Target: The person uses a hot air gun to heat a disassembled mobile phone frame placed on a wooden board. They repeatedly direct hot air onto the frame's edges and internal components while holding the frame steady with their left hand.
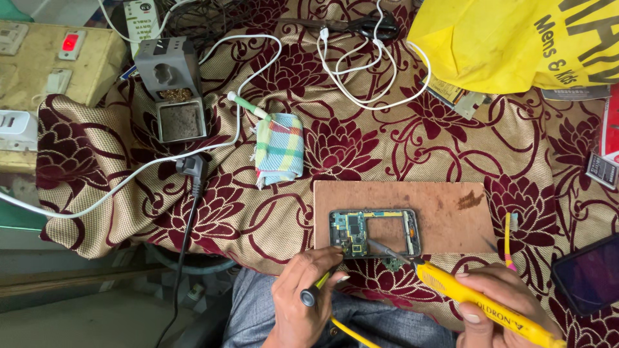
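An opened phone frame [375,232] with a green circuit board lies on a brown wooden board [445,209]. My right hand [500,303] grips a yellow soldering iron [477,303]; its metal tip rests on the circuit board near the frame's lower middle. My left hand [303,299] pinches a thin yellow-green tool or wire [320,283] against the frame's lower left corner.
A grey soldering stand [173,90] with a sponge tray, a rolled checked cloth [278,148], white cables [361,71], a black plug [191,166], a yellow bag [516,42], a dark phone [590,274] and a switchboard [45,58] lie on the floral cloth [400,142].
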